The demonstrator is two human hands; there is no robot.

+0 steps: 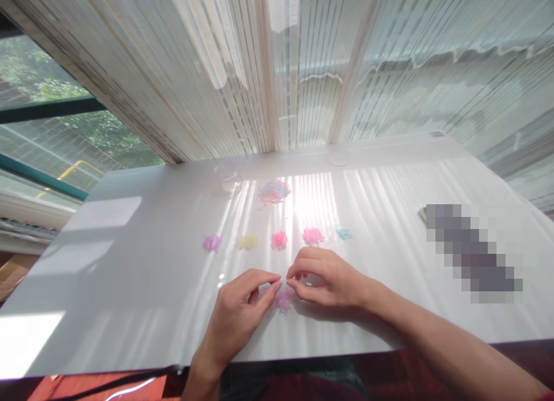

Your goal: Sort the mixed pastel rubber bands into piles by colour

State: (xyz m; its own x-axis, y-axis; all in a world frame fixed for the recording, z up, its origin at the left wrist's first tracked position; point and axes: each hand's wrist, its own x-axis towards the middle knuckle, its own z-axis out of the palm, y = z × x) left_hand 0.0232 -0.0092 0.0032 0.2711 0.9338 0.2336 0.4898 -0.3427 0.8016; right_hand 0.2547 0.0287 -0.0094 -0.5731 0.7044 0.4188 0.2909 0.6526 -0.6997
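My left hand (247,300) and my right hand (331,277) face each other near the table's front edge, thumb and forefinger pinched together on each. Their fingertips almost meet; whatever sits between them is too small to make out. Just below the fingertips lies a loose pile of small translucent pieces (282,304), mixed purple, pink and blue, partly covered by the hands. Beyond them runs a row of single-colour piles: purple (212,243), yellow (248,242), red-pink (279,240), bright pink (313,235) and a smaller teal one (344,233).
A larger mixed-colour pile (275,191) lies farther back on the white table (142,274). Beside it is a clear container (229,179), with a clear round lid-like piece (338,158) at the back. A blurred-out object (474,254) rests at the right. Sheer striped curtains (277,72) hang behind.
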